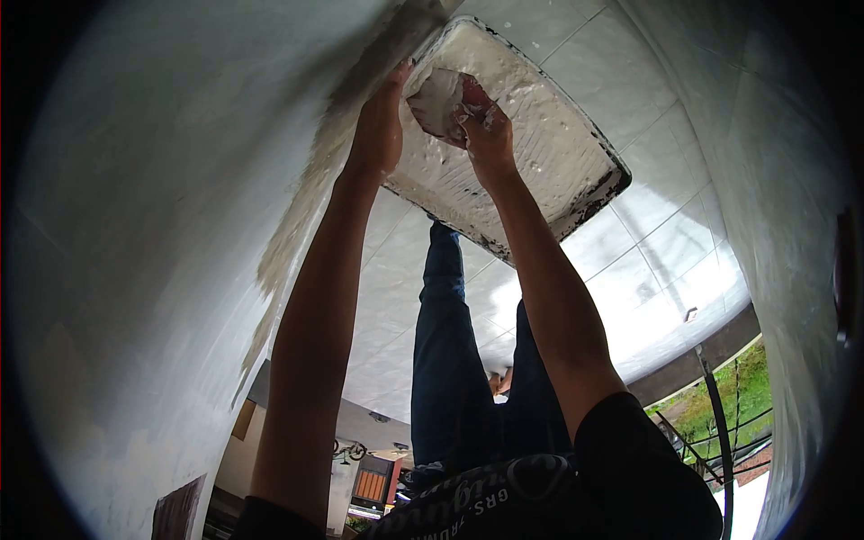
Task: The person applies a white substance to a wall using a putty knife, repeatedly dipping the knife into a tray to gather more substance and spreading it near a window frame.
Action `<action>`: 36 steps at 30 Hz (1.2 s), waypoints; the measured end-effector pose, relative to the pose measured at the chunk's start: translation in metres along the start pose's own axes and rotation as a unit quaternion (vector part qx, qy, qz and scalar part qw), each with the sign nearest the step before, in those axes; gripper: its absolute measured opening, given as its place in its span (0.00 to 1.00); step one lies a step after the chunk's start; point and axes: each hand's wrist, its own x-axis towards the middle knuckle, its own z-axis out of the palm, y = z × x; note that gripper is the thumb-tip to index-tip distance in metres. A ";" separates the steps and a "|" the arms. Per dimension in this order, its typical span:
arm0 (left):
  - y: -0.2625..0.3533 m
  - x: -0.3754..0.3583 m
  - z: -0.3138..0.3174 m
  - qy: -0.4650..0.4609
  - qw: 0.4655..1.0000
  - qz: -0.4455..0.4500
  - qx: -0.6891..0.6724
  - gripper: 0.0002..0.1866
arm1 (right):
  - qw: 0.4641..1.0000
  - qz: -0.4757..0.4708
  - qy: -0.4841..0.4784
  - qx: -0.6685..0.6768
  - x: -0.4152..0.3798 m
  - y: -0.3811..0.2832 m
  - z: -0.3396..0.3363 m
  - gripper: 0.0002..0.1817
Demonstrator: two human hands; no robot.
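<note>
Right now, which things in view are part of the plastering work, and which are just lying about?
In use:
- tray smeared with white plaster
- trowel blade loaded with plaster, in the right hand
- left hand steadying the tray's edge
- wall with its fresh plaster strip

Lying about:
- black hose
- railing
- tiled floor
</note>
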 end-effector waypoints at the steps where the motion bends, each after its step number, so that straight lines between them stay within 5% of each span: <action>1: 0.004 0.001 -0.001 0.003 0.994 -0.072 -0.083 0.37 | 1.000 -0.002 -0.002 0.001 -0.003 -0.001 0.000 0.17; 2: 0.009 0.001 -0.003 0.006 0.976 -0.142 -0.166 0.39 | 0.998 0.039 -0.020 0.052 -0.007 -0.004 0.000 0.17; 6: 0.021 -0.008 -0.016 0.036 0.979 -0.134 -0.153 0.42 | 0.982 0.104 -0.079 0.134 -0.014 -0.013 -0.003 0.20; 13: 0.074 -0.062 -0.047 0.075 0.995 -0.025 -0.064 0.43 | 0.971 0.103 -0.122 0.177 -0.054 -0.053 -0.012 0.21; 18: 0.118 -0.112 -0.071 0.075 0.996 0.036 -0.044 0.41 | 0.947 0.052 -0.183 0.258 -0.102 -0.069 -0.022 0.19; 20: 0.137 -0.134 -0.082 0.064 0.994 0.080 -0.046 0.39 | 0.991 -0.114 -0.059 -0.026 -0.113 -0.054 -0.028 0.18; 21: 0.151 -0.145 -0.088 0.061 0.993 0.097 -0.040 0.39 | 0.989 -0.134 -0.062 -0.023 -0.132 -0.083 -0.012 0.18; 23: 0.186 -0.166 -0.102 0.051 0.989 0.136 -0.025 0.39 | 0.955 0.016 -0.130 0.266 -0.184 -0.156 0.026 0.17; 29: 0.275 -0.225 -0.151 0.092 0.972 0.214 -0.004 0.43 | 0.945 -0.085 -0.174 0.265 -0.271 -0.218 0.070 0.23; 36: 0.340 -0.294 -0.183 0.182 0.922 0.342 0.011 0.39 | 0.933 -0.118 -0.246 0.235 -0.363 -0.277 0.109 0.14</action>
